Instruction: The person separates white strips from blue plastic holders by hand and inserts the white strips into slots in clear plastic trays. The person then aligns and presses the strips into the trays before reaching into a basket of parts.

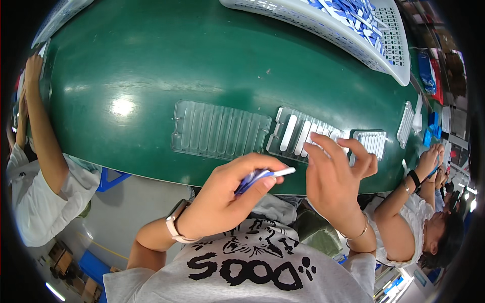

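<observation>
My left hand (217, 194) is closed around a small bundle of slim blue-and-white plastic sticks (248, 182). One white end pokes out past its thumb and forefinger. Fingers spread and bent, my right hand (331, 184) hovers at the near edge of a clear slotted tray (274, 143); nothing shows between its fingers. Several white sticks (288, 132) lie side by side in that tray's slots, some hidden behind my right fingers. To its left lies another clear slotted tray (217, 129) with no sticks visible in it.
A white perforated basket (293, 17) heaped with blue-and-white sticks (353, 22) stands at the far right of the green table (151, 60). Further right are a filled tray (371, 143) and another clear tray (404, 124). People (45, 187) work at both sides.
</observation>
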A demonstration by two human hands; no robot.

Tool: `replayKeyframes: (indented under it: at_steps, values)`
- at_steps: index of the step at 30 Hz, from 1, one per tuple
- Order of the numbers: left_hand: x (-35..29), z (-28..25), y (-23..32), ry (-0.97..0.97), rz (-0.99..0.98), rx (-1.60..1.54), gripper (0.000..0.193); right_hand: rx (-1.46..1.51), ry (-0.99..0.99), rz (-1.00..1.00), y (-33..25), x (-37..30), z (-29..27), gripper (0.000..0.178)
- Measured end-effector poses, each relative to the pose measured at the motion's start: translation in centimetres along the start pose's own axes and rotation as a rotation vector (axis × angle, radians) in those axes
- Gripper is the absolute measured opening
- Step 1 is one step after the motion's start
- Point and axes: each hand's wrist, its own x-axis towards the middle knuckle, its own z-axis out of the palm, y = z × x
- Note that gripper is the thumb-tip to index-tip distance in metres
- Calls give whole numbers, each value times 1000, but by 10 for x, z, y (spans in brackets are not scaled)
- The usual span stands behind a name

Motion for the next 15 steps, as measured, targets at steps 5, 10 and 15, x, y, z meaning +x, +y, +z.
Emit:
replayKeyframes:
  at_steps: [5,10,15]
  values:
    - [7,9,4,32,296,224,14,854,-17,93,4,-1,-5,31]
    - [14,8,9,52,254,200,18,648,289,-104,12,-9,-6,21]
    - [12,6,15,44,-39,-145,32,416,447,-366,15,-15,-2,12]
